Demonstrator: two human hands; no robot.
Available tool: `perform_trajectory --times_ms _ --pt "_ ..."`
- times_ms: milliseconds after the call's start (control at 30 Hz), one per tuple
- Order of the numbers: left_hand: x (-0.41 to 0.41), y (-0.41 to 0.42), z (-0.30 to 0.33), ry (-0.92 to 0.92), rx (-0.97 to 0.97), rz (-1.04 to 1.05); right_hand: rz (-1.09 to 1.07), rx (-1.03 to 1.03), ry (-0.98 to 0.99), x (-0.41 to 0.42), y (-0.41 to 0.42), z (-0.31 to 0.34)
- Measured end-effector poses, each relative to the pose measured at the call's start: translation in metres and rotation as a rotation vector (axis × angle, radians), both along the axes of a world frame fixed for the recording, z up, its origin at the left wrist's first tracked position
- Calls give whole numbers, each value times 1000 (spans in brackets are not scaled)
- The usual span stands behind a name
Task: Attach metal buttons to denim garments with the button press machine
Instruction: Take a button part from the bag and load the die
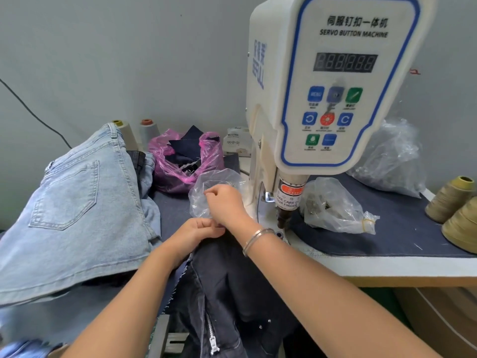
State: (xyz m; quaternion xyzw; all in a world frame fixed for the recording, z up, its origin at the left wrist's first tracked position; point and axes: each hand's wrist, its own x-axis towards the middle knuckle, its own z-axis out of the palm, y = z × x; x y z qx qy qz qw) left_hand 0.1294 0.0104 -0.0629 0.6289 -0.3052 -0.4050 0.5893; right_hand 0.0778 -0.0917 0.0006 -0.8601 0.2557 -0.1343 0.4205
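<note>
A dark denim garment [232,285] with a metal zipper lies in front of me, its top edge reaching toward the white servo button machine [333,81]. My left hand [196,233] pinches that top edge. My right hand [225,202], a silver bangle on its wrist, has its fingers curled inside a clear plastic bag [204,187] to the left of the press head [285,202]. Whatever the fingers hold is hidden. A second clear bag [335,205] with small metal parts lies right of the press.
Light blue jeans [74,202] are piled at the left. A pink bag [180,161] of dark scraps and two thread cones [149,133] stand at the back. Tan thread cones [451,197] sit at the right edge, behind them a large clear bag [389,156].
</note>
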Motion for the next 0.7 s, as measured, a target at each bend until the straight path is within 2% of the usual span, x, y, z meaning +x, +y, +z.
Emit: perform_trajectory --times_ms 100,167,267,400,500,700 --pt "-1 0 3 -46 54 25 6 -330 276 27 -17 -15" --pt "-2 -1 4 -62 75 23 62 -510 376 35 -22 -19" --pt "-1 -2 4 -75 66 13 229 -698 413 41 -23 -24" --pt "1 -3 3 -82 50 14 221 -925 370 44 -20 -28" --pt "2 -3 3 -87 58 22 208 -1013 306 47 -18 -26" --pt "-2 -3 4 -57 53 31 192 -1043 286 55 -18 -29"
